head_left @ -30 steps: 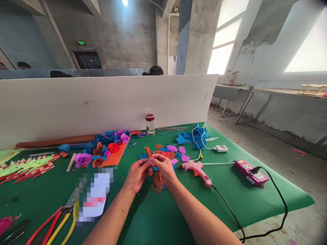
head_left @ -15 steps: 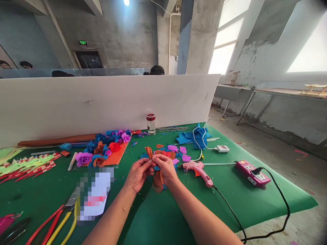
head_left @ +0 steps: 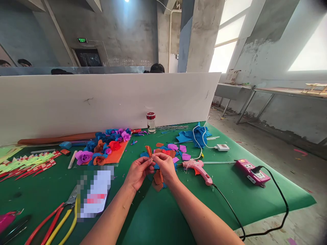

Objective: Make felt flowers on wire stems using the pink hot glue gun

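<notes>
Between the fingertips of both hands is a small rolled piece of brown-orange crepe paper [head_left: 148,150], its top sticking up above the fingers. My left hand [head_left: 139,171] pinches its base from the left. From the right, my right hand [head_left: 164,165] pinches it too, thumb and forefinger meeting the left ones. Cut paper petals [head_left: 173,147] in purple, blue, red and brown lie scattered behind and under the hands. A pink hot glue gun [head_left: 198,168] rests on the table just right of my right hand, its nozzle toward the petals.
Finished paper flowers [head_left: 100,149] lie on an orange sheet at left, near a phone [head_left: 95,194] and pliers [head_left: 68,200]. A glass jar [head_left: 151,123] stands by the white board [head_left: 114,102]. At right are a power strip [head_left: 252,173] with a black cord and a white adapter [head_left: 222,147].
Both hands keep the rolled paper pinched in nearly the same place, with only slight finger movement. The whole view has shifted a little.
</notes>
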Motion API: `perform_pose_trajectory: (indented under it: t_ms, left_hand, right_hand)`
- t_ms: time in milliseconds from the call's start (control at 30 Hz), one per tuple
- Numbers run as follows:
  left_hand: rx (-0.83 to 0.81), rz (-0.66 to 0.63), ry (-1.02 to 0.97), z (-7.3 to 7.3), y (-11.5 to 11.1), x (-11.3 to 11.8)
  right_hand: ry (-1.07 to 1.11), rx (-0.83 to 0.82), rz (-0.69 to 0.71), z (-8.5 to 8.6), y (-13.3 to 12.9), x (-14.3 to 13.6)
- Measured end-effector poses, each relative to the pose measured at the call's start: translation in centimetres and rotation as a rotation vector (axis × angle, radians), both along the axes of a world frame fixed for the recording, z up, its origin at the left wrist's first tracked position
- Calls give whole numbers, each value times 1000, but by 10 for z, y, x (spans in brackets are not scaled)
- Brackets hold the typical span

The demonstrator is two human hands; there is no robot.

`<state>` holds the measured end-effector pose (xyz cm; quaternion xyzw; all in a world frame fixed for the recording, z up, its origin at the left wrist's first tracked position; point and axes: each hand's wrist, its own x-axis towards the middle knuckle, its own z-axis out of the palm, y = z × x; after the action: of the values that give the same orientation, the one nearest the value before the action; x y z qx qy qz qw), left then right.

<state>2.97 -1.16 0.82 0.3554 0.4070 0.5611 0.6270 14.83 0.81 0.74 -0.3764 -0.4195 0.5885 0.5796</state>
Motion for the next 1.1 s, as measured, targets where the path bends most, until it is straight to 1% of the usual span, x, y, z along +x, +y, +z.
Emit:
perform_pose_trajectory:
  t_ms: [133,300,467,700,767,833,933,1100]
  left_hand:
    - [14,-17,20,-2,1,0]
    - [29,-20,46,-3,2,0]
    - [38,-19,53,-2,1,1]
    - [8,19,37,-2,1,1]
    - [10,27,30,-4,2,1]
    - [18,37,23,-5,3,1]
    - [33,77,25,-5,3,2]
    - [71,219,62,-5,1,9]
  right_hand:
    - [-3,2,16,0,-1,1]
    - [-53,11,-15,0,-1,1]
    - [-122,54,-54,-1,-1,0]
    - [-281,110,-126,-9,2,-2]
    - [-301,111,-142,-11,3,-3]
    - [-296,94,-130,-11,2,-4]
    - [-294,104,-115,-8,-2,-5]
    - [-366,206,-166,-9,-4,-5]
